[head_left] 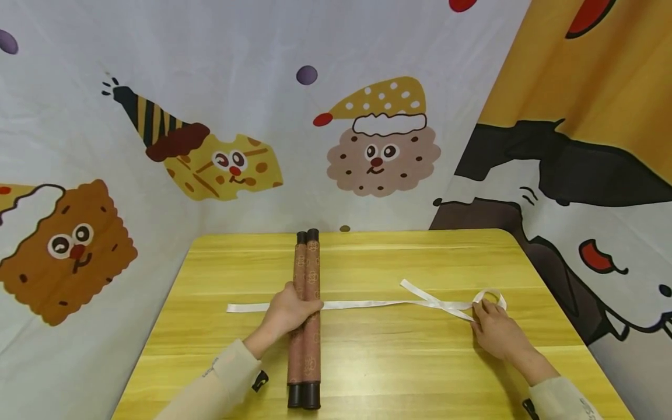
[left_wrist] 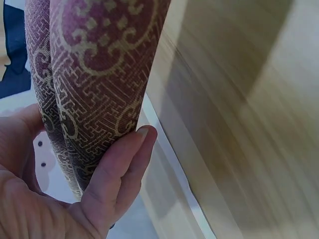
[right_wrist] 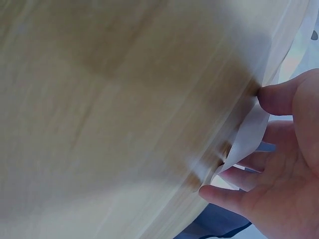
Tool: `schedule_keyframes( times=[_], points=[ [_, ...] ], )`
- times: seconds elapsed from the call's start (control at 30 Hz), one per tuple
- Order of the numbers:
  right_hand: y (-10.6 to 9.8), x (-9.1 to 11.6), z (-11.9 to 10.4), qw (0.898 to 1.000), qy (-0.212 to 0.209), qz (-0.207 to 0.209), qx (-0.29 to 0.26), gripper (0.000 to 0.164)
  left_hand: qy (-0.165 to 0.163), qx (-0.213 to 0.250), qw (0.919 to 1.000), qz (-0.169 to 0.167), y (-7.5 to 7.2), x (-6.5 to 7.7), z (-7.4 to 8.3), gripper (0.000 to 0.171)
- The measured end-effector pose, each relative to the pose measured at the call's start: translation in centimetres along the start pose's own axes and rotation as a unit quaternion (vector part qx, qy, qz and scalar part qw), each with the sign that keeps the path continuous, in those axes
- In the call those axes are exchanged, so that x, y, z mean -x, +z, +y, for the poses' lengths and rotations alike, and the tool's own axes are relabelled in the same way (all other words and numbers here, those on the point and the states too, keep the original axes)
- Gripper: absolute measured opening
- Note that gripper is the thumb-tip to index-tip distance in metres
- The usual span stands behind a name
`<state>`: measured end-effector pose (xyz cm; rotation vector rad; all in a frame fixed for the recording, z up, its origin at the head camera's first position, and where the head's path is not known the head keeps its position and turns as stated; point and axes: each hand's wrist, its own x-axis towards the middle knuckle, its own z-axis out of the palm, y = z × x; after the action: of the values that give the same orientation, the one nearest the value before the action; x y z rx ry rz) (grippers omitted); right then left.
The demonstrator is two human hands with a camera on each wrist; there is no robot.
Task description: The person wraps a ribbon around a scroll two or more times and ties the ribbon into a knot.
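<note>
Two slim scrolls in reddish-brown patterned brocade with dark end caps stand side by side near the table's middle. My left hand grips both, thumb across the right one; the left wrist view shows the brocade close up between thumb and fingers. A white ribbon runs beneath the scrolls from left to right. Its right part crosses itself and forms a small loop. There my right hand touches the ribbon. In the right wrist view the thumb and fingers are spread apart around the ribbon, fingertips at the tabletop.
The yellow wood-grain table has rounded far corners. A white curtain with cartoon food figures hangs right behind its far edge, and a printed yellow and black part closes the right side.
</note>
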<state>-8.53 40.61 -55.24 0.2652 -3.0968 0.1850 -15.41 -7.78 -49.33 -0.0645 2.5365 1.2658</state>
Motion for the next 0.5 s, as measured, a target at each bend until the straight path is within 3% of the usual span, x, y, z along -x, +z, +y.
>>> schedule_keyframes(
  times=[0.5],
  points=[
    [0.1,-0.1,-0.1,1.0,0.002,-0.004,-0.002,0.051,0.032,0.02,0.9988,-0.031,3.9,-0.2,2.4,0.079]
  ],
)
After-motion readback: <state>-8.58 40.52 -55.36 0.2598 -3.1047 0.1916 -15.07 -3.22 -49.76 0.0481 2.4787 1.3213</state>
